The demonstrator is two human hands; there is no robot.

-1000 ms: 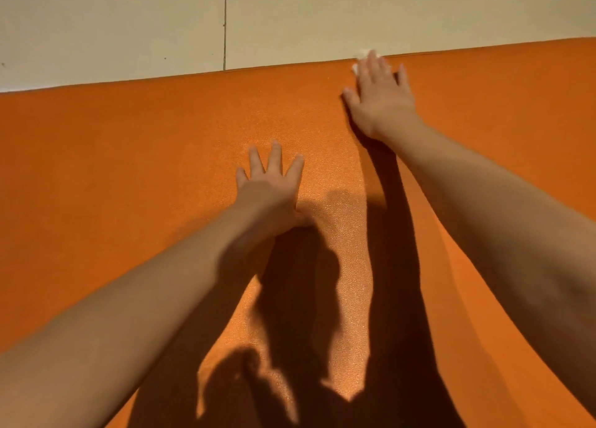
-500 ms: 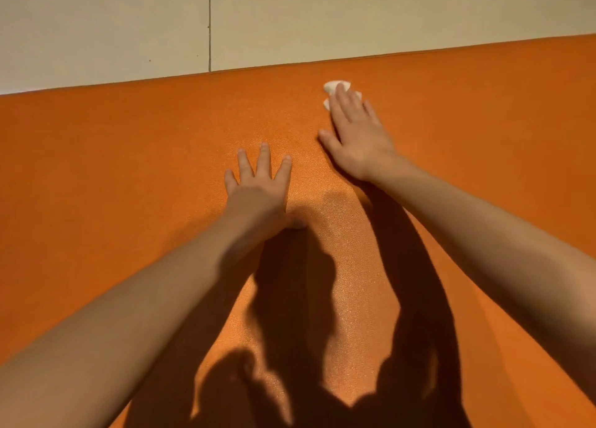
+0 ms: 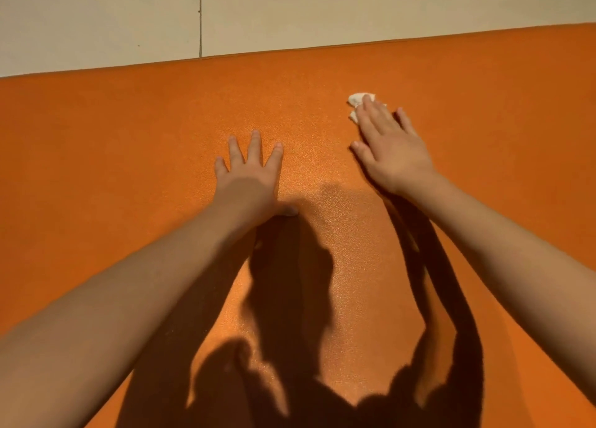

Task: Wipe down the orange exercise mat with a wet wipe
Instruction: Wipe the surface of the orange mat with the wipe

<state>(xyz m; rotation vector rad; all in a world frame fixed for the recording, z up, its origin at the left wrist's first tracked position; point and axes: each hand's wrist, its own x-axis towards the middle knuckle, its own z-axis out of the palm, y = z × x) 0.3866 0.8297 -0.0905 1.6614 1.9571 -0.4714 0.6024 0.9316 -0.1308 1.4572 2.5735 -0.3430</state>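
From the head view, the orange exercise mat (image 3: 129, 169) fills most of the frame, its far edge meeting the pale floor (image 3: 96, 18). The left hand (image 3: 248, 179) lies flat on the mat with fingers spread (a brace, most likely). Near the far edge, the right hand (image 3: 392, 150) presses the wet wipe (image 3: 358, 100) down under straight fingers. Wiping looks under way; the next stroke calls for steady pressure across fresh mat.

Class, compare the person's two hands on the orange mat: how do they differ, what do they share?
The right hand presses a white wipe under its fingers; the left hand has none. The right hand lies nearer the mat's far edge than the left hand. Both lie flat, fingers straight.
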